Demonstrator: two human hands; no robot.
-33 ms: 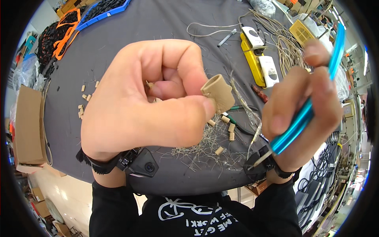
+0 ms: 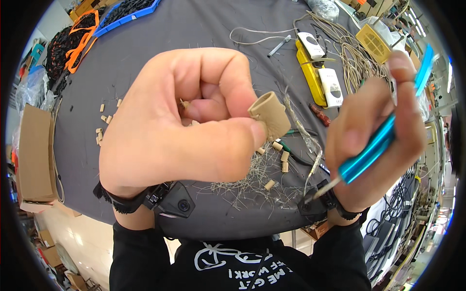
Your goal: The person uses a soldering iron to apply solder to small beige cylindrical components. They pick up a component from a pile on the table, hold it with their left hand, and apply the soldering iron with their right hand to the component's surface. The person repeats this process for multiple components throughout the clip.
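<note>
Between the thumb and bent forefinger of my left hand [image 2: 179, 121] is a short tan tube [image 2: 273, 115] of leather-like material, its round mouth tipped up. Another small tan bit [image 2: 184, 104] peeks out from among the curled fingers; its shape is mostly hidden. To the right, apart from the tube, my right hand [image 2: 376, 128] is closed round a slim, shiny blue-handled tool [image 2: 371, 153]. A thin pale tip [image 2: 326, 188] sticks out of its lower end, towards me. The right hand is slightly blurred, and I cannot make out the tool's exact kind.
Beneath my hands lie a heap of fine wire-like clippings [image 2: 247, 179] and several small tan tubes [image 2: 285, 156] on the grey-covered table [image 2: 194, 29]. Further right are a yellow-and-white power strip [image 2: 313, 72] and coiled cable [image 2: 357, 53]. A cardboard box [image 2: 36, 155] and blue tray [image 2: 128, 17] stand left.
My right hand has shifted slightly to the right, and the blue-handled tool has turned a little with it. My left hand and the tan tube are almost still.
</note>
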